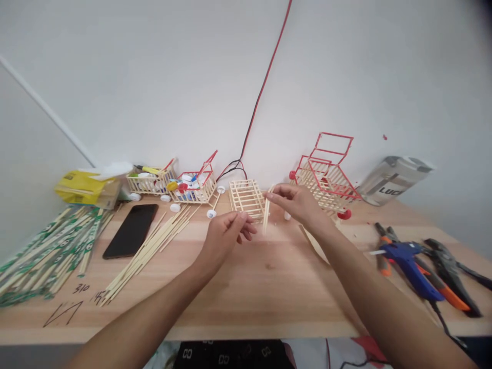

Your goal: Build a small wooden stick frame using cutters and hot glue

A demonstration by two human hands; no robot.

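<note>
**Q:** Bamboo sticks point(266, 215): position and grip?

**A:** Held near upright above the worktop point(269, 287), just right of the pale lattice frame point(247, 197). The right hand point(298, 202) has its grip pinched on their upper ends, thumb against fingertips.

**Q:** Left hand?

**A:** The left hand point(226, 233) hovers just left of the sticks, with the fingers curled together against the thumb. Whether they hold anything cannot be told.

**Q:** Surface and room?

**A:** A light wood-grain worktop stands against a plain white wall. A red cable point(265, 87) runs up the wall.

**Q:** Materials and shapes?

**A:** The loose sticks point(149, 246) are thin, straight and pale, and lie beside a flat black phone point(131, 229). A blue glue gun point(407, 259) and dark pliers point(449, 261) lie at right. A red-trimmed stick cart point(326, 177) stands behind the right hand.
</note>
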